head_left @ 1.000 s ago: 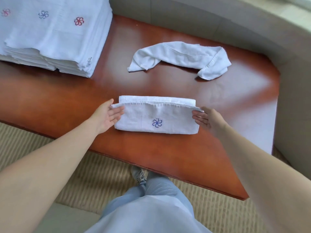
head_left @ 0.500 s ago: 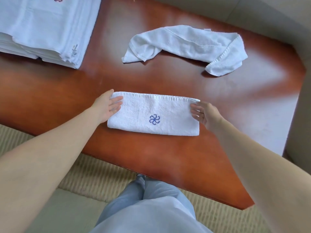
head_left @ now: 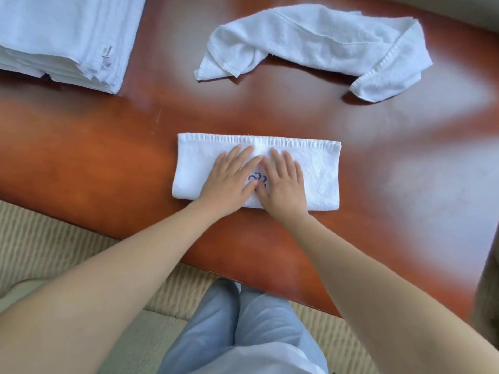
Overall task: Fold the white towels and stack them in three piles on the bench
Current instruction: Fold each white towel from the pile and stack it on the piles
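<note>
A white towel [head_left: 318, 171] folded into a long strip lies on the red-brown wooden bench [head_left: 108, 147], a blue pinwheel mark partly showing between my hands. My left hand [head_left: 229, 179] and my right hand [head_left: 283, 182] lie flat side by side on its middle, fingers straight, pressing it down. An unfolded, crumpled white towel [head_left: 318, 41] lies farther back on the bench. A stack of folded white towels [head_left: 62, 36] sits at the back left corner.
The bench's front edge runs diagonally above a beige ribbed carpet [head_left: 40, 244]. My legs in light blue trousers [head_left: 243, 333] stand just in front of it. A grey upholstered edge [head_left: 486, 292] borders the bench on the right.
The top layer was folded down flat over the strip. Both hands then left the towel's two ends and came together on its middle, palms down.
</note>
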`<state>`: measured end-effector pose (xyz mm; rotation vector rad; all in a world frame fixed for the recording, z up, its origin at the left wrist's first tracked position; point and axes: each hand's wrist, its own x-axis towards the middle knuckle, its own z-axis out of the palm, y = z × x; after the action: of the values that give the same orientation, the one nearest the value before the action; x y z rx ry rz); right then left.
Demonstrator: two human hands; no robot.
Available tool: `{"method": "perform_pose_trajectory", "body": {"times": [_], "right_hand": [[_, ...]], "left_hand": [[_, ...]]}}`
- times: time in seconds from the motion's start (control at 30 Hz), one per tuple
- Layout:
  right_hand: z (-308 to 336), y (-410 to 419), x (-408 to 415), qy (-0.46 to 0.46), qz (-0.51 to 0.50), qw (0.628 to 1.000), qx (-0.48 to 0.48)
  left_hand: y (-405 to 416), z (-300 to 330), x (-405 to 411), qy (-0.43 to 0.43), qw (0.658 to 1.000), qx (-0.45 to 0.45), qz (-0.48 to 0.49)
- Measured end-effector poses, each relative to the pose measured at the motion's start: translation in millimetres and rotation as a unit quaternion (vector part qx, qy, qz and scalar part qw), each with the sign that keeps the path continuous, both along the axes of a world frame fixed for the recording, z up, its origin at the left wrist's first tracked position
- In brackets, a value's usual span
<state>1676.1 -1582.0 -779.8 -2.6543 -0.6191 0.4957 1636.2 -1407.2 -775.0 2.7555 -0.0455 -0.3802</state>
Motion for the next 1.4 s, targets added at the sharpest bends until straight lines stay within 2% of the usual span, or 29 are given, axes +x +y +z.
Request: {"method": "perform_pose_trajectory", "body": {"times": [0.1, 0.2, 0.27, 0.33, 0.43, 0.5, 0.57, 0.63, 0.77, 0.83, 0.93, 1.0, 1.07, 1.27, 1.4], "right_hand": [[-29, -2, -3, -0.088, 0.012, 0.996, -0.012], [-45, -16, -1, -0.151, 0.042, 0.988, -0.012], [-42, -30, 0, -0.156, 0.036, 0.987, -0.031], [-35, -51, 3, -0.129, -0.006, 0.989, -0.071], [-11, -83, 10, -0.045, -0.096, 0.984, -0.14], [9, -93, 15, 0.014, -0.17, 0.976, -0.139], [26, -93, 21, 0.088, -0.255, 0.958, -0.095], [41, -89, 27, 0.171, -0.349, 0.92, -0.042], [59, -84, 30, 0.336, -0.483, 0.809, 0.003], [58, -85, 31, 0.377, -0.534, 0.755, 0.049], [53, -91, 32, 0.404, -0.623, 0.649, 0.165], [50, -95, 31, 0.406, -0.648, 0.607, 0.218], [47, -99, 31, 0.407, -0.64, 0.61, 0.23], [47, -115, 27, 0.475, -0.573, 0.648, 0.163], [50, -121, 27, 0.468, -0.527, 0.691, 0.164]], "left_hand": [[8, -33, -4, -0.06, 0.992, 0.106, -0.016], [19, -55, -10, -0.126, 0.984, 0.121, -0.038], [27, -55, -13, -0.122, 0.984, 0.125, -0.019], [39, -47, -22, -0.079, 0.987, 0.139, 0.019], [55, -24, -35, 0.031, 0.985, 0.147, 0.085], [54, -5, -35, 0.105, 0.972, 0.167, 0.124], [43, 12, -22, 0.144, 0.966, 0.168, 0.133], [25, 27, -2, 0.154, 0.973, 0.141, 0.103], [-21, 45, 43, 0.16, 0.984, 0.082, -0.003], [-45, 49, 67, 0.166, 0.984, 0.051, -0.038], [-79, 50, 99, 0.161, 0.983, 0.041, -0.079], [-99, 50, 119, 0.157, 0.983, 0.034, -0.093], [-115, 48, 137, 0.157, 0.982, 0.026, -0.102], [-141, 44, 177, 0.209, 0.973, 0.051, -0.084], [-135, 55, 187, 0.243, 0.965, -0.009, -0.097]]}}
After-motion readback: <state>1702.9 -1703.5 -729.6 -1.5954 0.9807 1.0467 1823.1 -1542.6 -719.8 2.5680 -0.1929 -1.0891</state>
